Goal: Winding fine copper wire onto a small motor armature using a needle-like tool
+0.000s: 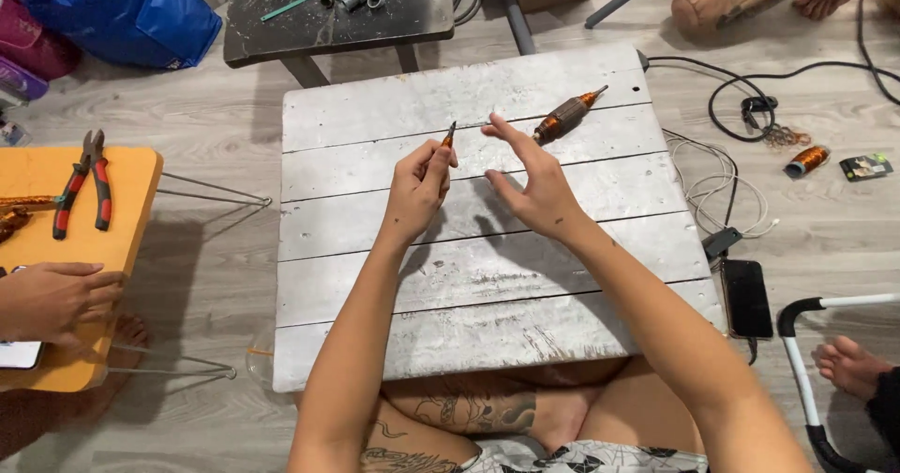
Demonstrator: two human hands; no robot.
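The left hand is raised above the middle of the whitewashed wooden plank desk, closer to its far edge. Its fingers are closed around a small orange-handled pointed tool, which stands nearly upright with its tip up. The tool is too small in this view to identify with certainty; it appears to be a short screwdriver or awl.

The right hand is held just beside the left hand, also above the desk. Its fingers are spread and loosely curved, and it holds nothing. The forefinger points toward the tip of the tool without visibly touching it.

A copper-wound motor armature on a steel shaft lies on the desk near the far right corner, just beyond the right hand's fingertips and apart from them. It lies diagonally, its shaft end pointing to the far right corner.

To the left of the desk stands a yellow low table. A pair of red-and-black-handled pliers lies on it near its far edge. Another person's hand rests on the near part of that table.

On the floor beside the desk's near right corner lies a black smartphone attached to a cable. A small spool of copper wire lies on the floor further right.
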